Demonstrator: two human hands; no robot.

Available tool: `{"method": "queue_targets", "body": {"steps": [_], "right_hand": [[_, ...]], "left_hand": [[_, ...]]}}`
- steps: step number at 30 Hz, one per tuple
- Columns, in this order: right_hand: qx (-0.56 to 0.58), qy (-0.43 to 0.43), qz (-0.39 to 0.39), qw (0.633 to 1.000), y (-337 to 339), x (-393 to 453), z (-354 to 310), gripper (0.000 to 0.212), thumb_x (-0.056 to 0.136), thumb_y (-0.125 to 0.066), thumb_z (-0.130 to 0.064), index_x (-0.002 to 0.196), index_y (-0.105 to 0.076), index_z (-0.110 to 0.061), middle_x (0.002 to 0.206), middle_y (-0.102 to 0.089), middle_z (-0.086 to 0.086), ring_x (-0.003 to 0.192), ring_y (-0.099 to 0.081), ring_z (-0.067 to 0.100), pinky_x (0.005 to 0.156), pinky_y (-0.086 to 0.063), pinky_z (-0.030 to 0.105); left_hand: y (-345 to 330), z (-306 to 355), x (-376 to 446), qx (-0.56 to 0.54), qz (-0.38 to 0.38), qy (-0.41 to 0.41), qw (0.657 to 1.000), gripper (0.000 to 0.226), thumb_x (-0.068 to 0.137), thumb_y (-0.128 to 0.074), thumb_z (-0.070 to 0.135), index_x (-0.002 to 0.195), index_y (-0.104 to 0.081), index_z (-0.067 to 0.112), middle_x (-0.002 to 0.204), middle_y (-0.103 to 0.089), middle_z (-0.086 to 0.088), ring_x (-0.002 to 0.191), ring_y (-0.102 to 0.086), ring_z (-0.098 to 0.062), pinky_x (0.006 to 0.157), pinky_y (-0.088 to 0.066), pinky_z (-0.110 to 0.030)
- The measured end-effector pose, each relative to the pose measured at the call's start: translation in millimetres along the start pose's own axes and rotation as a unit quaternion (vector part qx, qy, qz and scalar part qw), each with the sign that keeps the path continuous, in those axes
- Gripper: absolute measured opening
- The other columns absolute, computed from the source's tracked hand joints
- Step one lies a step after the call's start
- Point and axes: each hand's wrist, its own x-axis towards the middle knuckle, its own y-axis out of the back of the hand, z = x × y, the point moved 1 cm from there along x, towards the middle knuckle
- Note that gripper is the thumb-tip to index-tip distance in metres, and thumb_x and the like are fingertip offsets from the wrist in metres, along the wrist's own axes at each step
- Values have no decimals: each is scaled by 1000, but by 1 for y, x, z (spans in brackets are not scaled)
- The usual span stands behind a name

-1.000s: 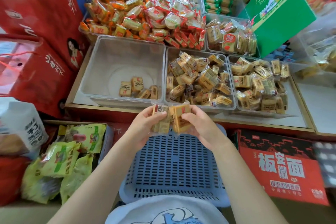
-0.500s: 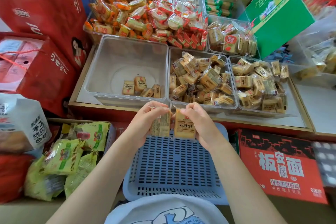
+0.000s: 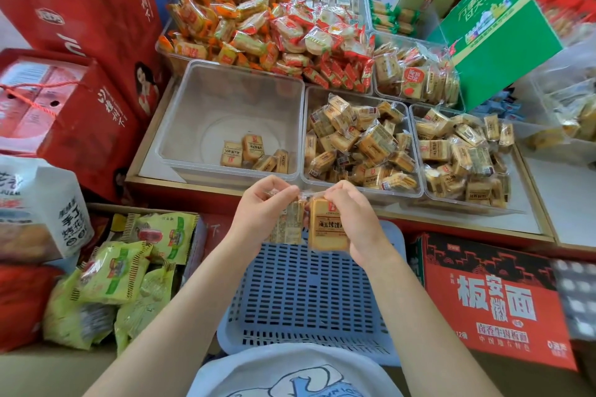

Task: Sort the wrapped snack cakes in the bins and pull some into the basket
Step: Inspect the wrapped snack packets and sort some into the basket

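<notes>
We pinch one wrapped cake in our left hand and another in our right hand, both grips clamped, poised above the blue basket for dropping.

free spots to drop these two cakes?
Blue basket under both hands: floor bare. Left clear bin: bare floor behind and left of its few cakes. Middle bin, right bin and orange-wrapped pile are crowded.
</notes>
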Motion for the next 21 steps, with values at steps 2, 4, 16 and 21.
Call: {"method": "queue_targets", "body": {"steps": [2,4,16,21], "right_hand": [[-6,0,8,1000,0,0,2,17,103,-53,-21,87,-53,-16,89,-63,13,86,-61,29,81,-54,50],[-9,14,19,1000,0,0,2,18,103,-54,-20,86,-54,-16,84,-64,7,82,-62,22,77,-54,44],[-60,9,50,997,3,0,7,24,105,-52,-29,86,-60,-16,74,-63,-1,77,-60,18,77,-52,42],[-39,18,39,998,5,-2,1,22,97,-68,-26,88,-75,-7,84,-72,13,82,-65,24,82,-56,46]], "left_hand": [[-1,0,-1,10,14,-9,1000,17,92,-73,35,80,-71,24,96,-72,-20,98,-68,-47,89,-56,-64],[-2,0,-1,18,24,-6,1000,21,83,-75,48,82,-73,27,98,-73,-18,101,-68,-45,92,-55,-65],[-14,-5,-1,29,-24,37,999,41,73,-81,63,96,-67,32,104,-76,-12,102,-72,-37,94,-57,-59],[-14,-11,0,-9,-23,52,998,50,64,-93,50,98,-69,21,103,-77,-13,100,-73,-35,90,-59,-52]]}}
